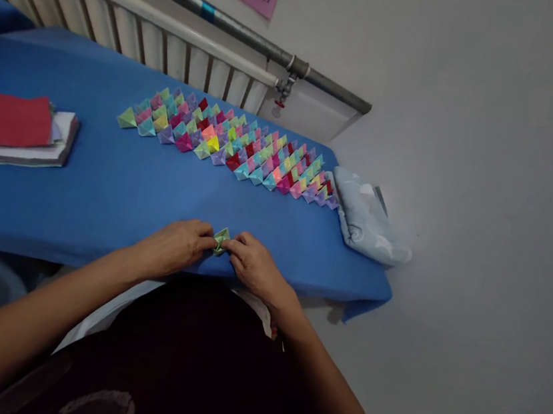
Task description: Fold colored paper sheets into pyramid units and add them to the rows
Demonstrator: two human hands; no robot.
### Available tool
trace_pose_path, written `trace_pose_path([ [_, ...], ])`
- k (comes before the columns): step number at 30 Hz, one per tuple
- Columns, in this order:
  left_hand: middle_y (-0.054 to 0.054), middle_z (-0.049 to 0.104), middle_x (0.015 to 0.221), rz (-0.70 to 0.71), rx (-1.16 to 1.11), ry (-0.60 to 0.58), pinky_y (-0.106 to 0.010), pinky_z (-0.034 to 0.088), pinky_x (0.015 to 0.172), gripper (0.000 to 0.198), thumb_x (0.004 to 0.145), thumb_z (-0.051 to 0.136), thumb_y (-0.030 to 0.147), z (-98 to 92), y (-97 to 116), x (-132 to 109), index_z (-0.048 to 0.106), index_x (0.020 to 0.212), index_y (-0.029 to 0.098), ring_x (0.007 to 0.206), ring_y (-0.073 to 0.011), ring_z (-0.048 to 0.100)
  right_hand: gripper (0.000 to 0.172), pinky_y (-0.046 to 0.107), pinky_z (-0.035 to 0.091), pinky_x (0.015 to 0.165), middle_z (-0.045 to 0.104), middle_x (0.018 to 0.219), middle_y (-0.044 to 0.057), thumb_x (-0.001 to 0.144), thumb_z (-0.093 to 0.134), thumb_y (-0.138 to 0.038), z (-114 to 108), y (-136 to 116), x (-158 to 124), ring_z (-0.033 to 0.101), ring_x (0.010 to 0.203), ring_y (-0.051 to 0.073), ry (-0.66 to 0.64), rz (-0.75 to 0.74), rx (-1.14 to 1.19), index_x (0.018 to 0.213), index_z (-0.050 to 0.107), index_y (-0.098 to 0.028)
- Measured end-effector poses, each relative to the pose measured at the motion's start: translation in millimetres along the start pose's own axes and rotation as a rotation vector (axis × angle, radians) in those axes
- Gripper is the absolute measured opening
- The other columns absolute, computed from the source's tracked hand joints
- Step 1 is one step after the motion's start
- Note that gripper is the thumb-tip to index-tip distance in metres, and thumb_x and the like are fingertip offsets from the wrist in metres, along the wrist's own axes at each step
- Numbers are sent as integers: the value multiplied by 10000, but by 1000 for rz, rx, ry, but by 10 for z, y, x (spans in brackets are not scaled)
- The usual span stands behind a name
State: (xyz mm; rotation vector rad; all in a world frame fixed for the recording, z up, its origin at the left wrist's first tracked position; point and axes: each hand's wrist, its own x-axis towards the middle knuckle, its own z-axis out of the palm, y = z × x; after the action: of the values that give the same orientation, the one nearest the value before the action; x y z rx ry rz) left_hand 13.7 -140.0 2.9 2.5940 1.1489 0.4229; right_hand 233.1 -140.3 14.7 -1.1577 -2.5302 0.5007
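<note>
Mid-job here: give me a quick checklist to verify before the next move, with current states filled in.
1. Left hand on the green folded paper: ok, at its left side.
2. Right hand on that paper: ok, at its right side.
3. Rows of coloured folded pieces apart from both hands: ok, farther back on the blue cloth.
4. Red-topped stack apart from the hands: ok, off to the left.
5. Green paper's creases sharp: cannot tell, small and partly covered.
</note>
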Motion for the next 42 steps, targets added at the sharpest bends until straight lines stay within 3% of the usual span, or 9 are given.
trace_pose_path([
  [4,-41,647,999,16,31,-46,-296,491,809,363,880,426,107,-37,-4,19,671,1114,238,887,-174,611,386,267,453,775,581,919,22,840,501,-28,22,26,-10,543,838,155,54,5,17,1061,712,-263],
  [7,-53,657,1052,4,-58,-33,-316,500,860,377,864,431,119,-52,-33,-7,663,1141,225,944,-187,626,347,279,472,788,612,909,23,841,504,-44,45,40,-61,577,842,153,137,7,154,1016,722,-250],
  [13,-43,657,1027,-107,-304,266,-283,518,828,274,890,431,186,44,-23,-171,639,1067,204,913,-159,642,150,255,476,684,629,846,19,847,564,-133,84,-25,-181,584,738,132,397,149,374,857,691,-211],
  [22,-37,652,969,-162,-355,364,-318,528,824,169,891,488,286,137,67,-159,630,947,213,908,-171,644,120,255,492,738,628,909,23,865,615,-190,145,-197,-127,596,780,132,324,100,318,963,675,-224],
  [26,-42,657,981,-238,-377,449,-343,540,840,190,896,479,315,156,55,-176,637,946,223,946,-190,649,103,258,487,758,640,884,32,915,600,-265,185,-283,-112,605,812,146,354,94,173,973,670,-216],
  [30,-33,671,980,-253,-378,452,-375,567,825,191,881,498,356,214,7,-205,650,952,266,933,-218,666,144,241,478,733,634,858,29,949,544,-270,234,-319,-74,602,795,140,304,89,-24,927,676,-216],
  [34,-22,682,985,-262,-397,461,-409,580,833,186,867,513,387,251,-43,-208,654,953,301,955,-246,669,135,228,477,717,635,848,28,940,547,-244,246,-300,-76,608,779,133,326,85,-75,901,671,-208],
  [42,-47,684,939,-257,-367,396,-348,549,821,257,859,462,355,15,-158,0,672,926,222,908,-211,669,130,242,488,750,647,833,32,942,536,-210,154,-163,-56,618,799,144,477,49,103,882,652,-210],
])
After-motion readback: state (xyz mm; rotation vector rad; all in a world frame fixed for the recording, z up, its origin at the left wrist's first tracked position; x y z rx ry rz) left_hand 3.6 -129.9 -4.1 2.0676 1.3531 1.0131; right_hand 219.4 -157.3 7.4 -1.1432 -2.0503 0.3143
